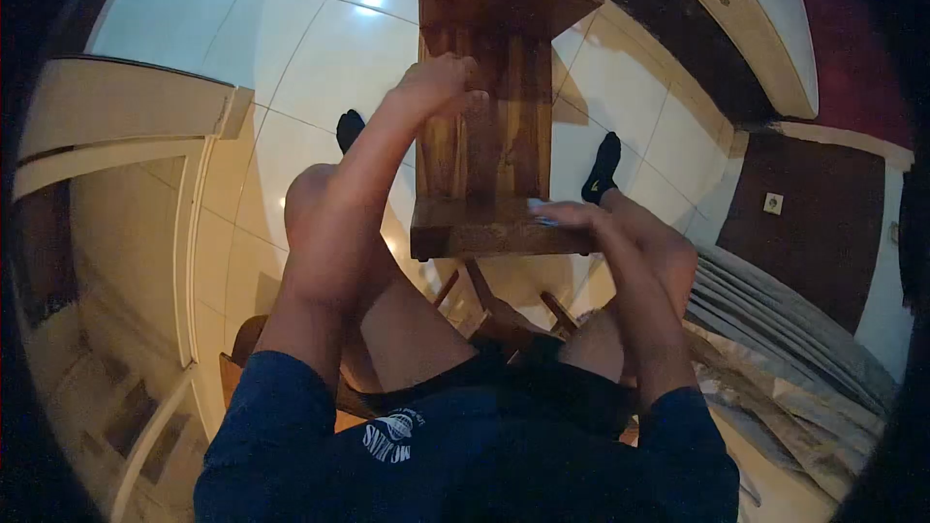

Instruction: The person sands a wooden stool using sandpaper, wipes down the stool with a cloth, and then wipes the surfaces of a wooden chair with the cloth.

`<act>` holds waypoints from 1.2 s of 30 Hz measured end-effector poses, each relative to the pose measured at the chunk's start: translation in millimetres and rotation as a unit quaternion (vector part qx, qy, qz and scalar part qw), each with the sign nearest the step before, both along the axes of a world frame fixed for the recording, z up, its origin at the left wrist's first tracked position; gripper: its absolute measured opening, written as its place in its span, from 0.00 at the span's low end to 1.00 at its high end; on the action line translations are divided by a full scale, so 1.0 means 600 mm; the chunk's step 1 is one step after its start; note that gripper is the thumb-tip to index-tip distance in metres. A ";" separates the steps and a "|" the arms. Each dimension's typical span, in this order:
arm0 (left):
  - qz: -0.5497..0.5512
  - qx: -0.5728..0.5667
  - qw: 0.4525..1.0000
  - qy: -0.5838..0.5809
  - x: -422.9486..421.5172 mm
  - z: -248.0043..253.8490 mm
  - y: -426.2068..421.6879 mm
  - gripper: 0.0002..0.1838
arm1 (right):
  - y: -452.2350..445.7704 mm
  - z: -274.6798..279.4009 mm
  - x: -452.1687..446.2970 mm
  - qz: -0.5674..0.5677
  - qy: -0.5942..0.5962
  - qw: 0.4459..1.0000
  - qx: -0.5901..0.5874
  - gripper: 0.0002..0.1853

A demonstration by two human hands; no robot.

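A brown wooden piece of furniture (528, 150), with a flat grained board between two thick end panels, stands on the floor between my legs. Over the left part of its board is my left hand (441, 82), blurred, with the fingers curled closed. Whether anything sits inside them is hidden. My right hand (572, 216) is at the right end of the near panel (475, 237), its fingers bent inward. A small pale bluish patch (541, 213) shows at its fingertips, too smeared to name.
My feet in black socks (603, 167) are on both sides of the furniture, on pale floor tiles (300, 48). A cabinet with glass panels (121, 232) stands at left. Folded grey fabric (775, 320) lies at right, below a dark wall panel with a socket (772, 203).
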State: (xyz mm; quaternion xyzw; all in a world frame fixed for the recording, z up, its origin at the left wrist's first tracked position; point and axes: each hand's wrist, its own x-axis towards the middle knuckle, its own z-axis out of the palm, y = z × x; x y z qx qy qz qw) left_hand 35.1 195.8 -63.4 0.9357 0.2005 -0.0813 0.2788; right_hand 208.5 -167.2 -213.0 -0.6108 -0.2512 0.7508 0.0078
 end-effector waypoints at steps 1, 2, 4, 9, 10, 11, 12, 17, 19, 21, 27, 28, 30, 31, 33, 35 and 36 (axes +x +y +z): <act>0.002 -0.001 1.000 0.002 0.000 0.000 -0.001 0.34 | -0.007 0.005 0.009 -0.008 -0.001 0.999 -0.050 0.42; -0.002 -0.018 1.000 0.006 0.002 0.005 -0.007 0.34 | -0.012 0.012 0.018 -0.016 -0.003 0.995 -0.100 0.45; -0.014 -0.051 0.998 0.014 0.006 0.010 -0.015 0.35 | 0.053 0.126 -0.021 -0.100 -0.081 0.967 -0.221 0.38; -0.046 -0.060 0.997 -0.034 0.006 -0.057 0.007 0.36 | 0.154 -0.016 -0.177 0.039 -0.056 0.998 0.014 0.42; -0.036 -0.048 0.998 -0.013 0.007 -0.055 0.001 0.36 | 0.155 -0.019 -0.207 -0.066 0.052 0.990 0.110 0.43; -0.024 -0.034 0.999 0.007 0.006 -0.050 -0.001 0.36 | 0.172 -0.015 -0.239 -0.113 0.108 0.974 0.161 0.43; -0.014 -0.024 1.000 0.012 0.003 -0.041 0.000 0.36 | 0.189 -0.011 -0.272 -0.157 0.171 0.950 0.208 0.44; 0.008 -0.034 0.999 0.018 -0.007 -0.023 0.010 0.34 | 0.250 0.086 -0.334 0.095 0.054 0.968 0.226 0.30; 0.010 -0.031 0.999 0.041 -0.006 -0.038 0.011 0.33 | 0.242 0.166 -0.305 0.151 -0.004 0.944 0.292 0.28; 0.025 -0.040 0.995 0.083 -0.017 -0.001 0.004 0.31 | 0.193 0.177 -0.270 0.175 -0.104 0.914 0.352 0.28; 0.062 -0.048 0.996 0.041 -0.088 -0.043 -0.070 0.22 | 0.053 0.201 -0.149 0.138 -0.218 0.921 0.293 0.28; 0.058 -0.056 0.996 0.024 -0.098 -0.041 -0.094 0.22 | 0.043 0.206 -0.140 0.125 -0.233 0.936 0.231 0.28; -0.023 -0.076 0.993 -0.092 -0.099 -0.104 -0.131 0.22 | 0.035 0.218 -0.133 0.034 -0.205 0.909 0.360 0.28; -0.096 -0.088 0.984 -0.125 -0.092 -0.138 -0.135 0.22 | 0.038 0.246 -0.145 -0.043 -0.152 0.899 0.409 0.27; 0.014 -0.255 0.960 -0.114 -0.148 0.055 -0.220 0.25 | 0.033 0.248 -0.163 -0.111 -0.085 0.871 0.471 0.25; 0.104 -0.286 0.947 -0.100 -0.155 0.066 -0.260 0.31 | 0.032 0.204 -0.167 -0.256 -0.064 0.870 0.418 0.21; 0.182 -0.251 0.930 -0.195 -0.165 0.025 -0.289 0.35 | 0.042 0.204 -0.172 -0.301 -0.053 0.863 0.403 0.20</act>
